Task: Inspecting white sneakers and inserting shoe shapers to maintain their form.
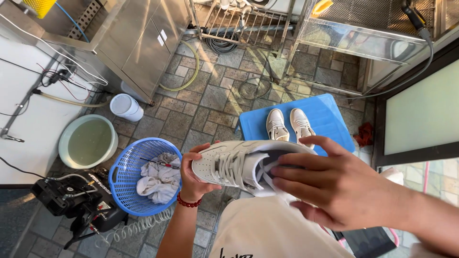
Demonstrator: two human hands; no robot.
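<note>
Reaching in from four o'clock, the right hand (334, 184) is closing its fingers (296, 165) over the open collar of a white sneaker (239, 165), gripping it. At seven o'clock the left hand (193, 174), a red bead bracelet (188, 202) on its wrist, is cupping the sneaker's toe, so the shoe is hanging level at centre frame. Toward twelve o'clock another pair of white shoes (288, 124) is sitting on a blue stool (330, 117). At nine o'clock a blue basket (125, 168) is holding white cloths (158, 179).
</note>
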